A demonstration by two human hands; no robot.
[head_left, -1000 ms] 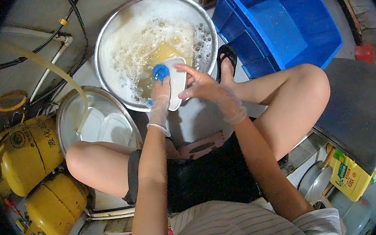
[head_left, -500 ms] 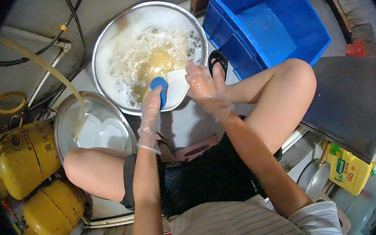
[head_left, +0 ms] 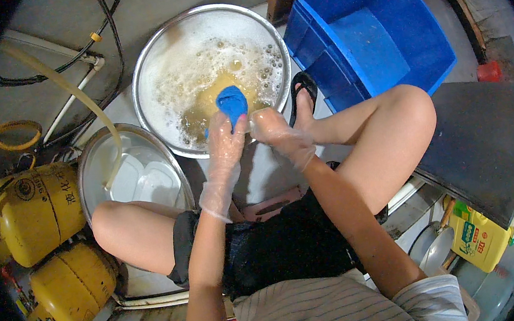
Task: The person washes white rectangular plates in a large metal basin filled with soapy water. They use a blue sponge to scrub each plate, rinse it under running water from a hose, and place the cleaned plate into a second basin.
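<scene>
Both my hands wear clear plastic gloves and meet at the near rim of a large metal basin (head_left: 141, 113) of foamy, brownish water. My left hand (head_left: 227, 140) is closed on a blue cloth (head_left: 232, 101), which bulges above the fingers over the water. Beside it, on the right, my right hand (head_left: 272, 129) has its fingers curled. A white dish seems to be in its grip, turned nearly edge-on, so only a pale sliver shows between the hands.
At left, a second metal basin (head_left: 84, 155) holds white dishes (head_left: 158, 182) and a hose end (head_left: 104, 120). Yellow gas cylinders (head_left: 39, 208) stand beyond it. A blue tub (head_left: 376, 41) is at far right, a dark board (head_left: 474, 137) and yellow bottle (head_left: 481, 240) nearer.
The white dish, broad face visible before, has turned to nearly edge-on. My left hand and the cloth have moved right, close to my right hand, and more of the cloth shows.
</scene>
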